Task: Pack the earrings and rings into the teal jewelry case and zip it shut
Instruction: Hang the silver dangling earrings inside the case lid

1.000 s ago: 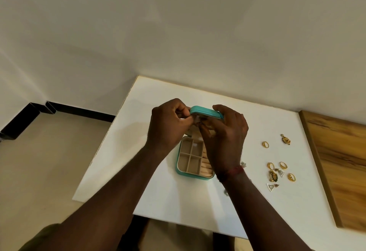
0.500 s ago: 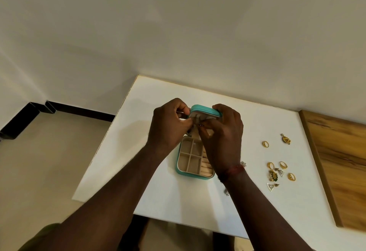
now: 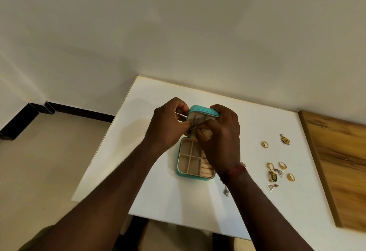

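Lid now tilted further open; hands seemingly unmoved.

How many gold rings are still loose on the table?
4 gold rings: one alone, two side by side, one nearest the wooden board. The right hand may hide more.

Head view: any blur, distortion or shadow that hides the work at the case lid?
Head view: wide-angle bending at the edges; wooden panel smeared at right; dim, warm light; left hand and right hand cover the teal jewelry case lid, so the small piece there is unreadable.
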